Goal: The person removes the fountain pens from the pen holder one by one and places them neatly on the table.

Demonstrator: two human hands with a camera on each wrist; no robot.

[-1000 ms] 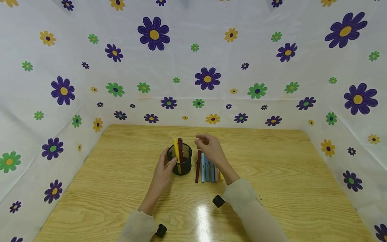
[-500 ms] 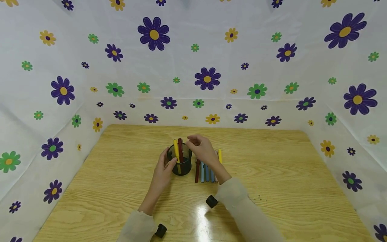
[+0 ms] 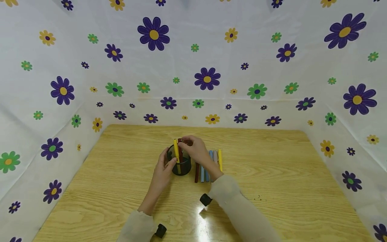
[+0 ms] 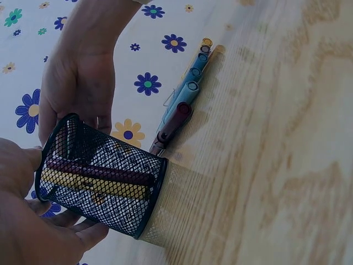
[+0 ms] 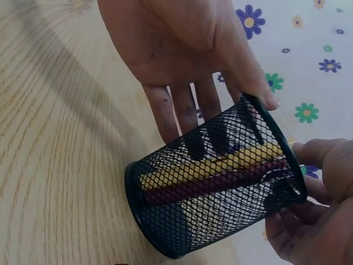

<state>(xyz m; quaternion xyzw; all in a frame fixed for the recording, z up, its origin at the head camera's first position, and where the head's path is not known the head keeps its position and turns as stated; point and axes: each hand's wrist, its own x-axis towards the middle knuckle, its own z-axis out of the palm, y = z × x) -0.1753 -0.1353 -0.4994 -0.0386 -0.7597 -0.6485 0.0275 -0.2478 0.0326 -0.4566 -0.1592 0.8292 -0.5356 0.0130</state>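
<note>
My left hand (image 3: 163,169) grips the side of a black mesh pen cup (image 5: 231,215), thumb at the rim and fingers around the far side. Inside the cup stand a yellow pen (image 3: 176,147) and a dark red pen (image 3: 180,155), their tops above the rim. My right hand (image 3: 196,151) reaches over the cup's mouth from the right. Its thumb and index finger are loosely curved at the dark red pen's top, with a gap showing between them. In the right wrist view, the right fingers (image 5: 281,237) are close at the rim.
Right of the cup several pens lie side by side on the wooden table (image 3: 272,174): dark red (image 3: 197,173), light blue (image 3: 202,174), blue, greyish and yellow (image 3: 220,158). My right forearm passes over part of the row. Flower-printed white cloth (image 3: 181,60) walls the table behind and at both sides.
My right hand has moved left from above the pen row to the cup's mouth, reaching the dark red pen's top. The left hand and cup have stayed in place.
</note>
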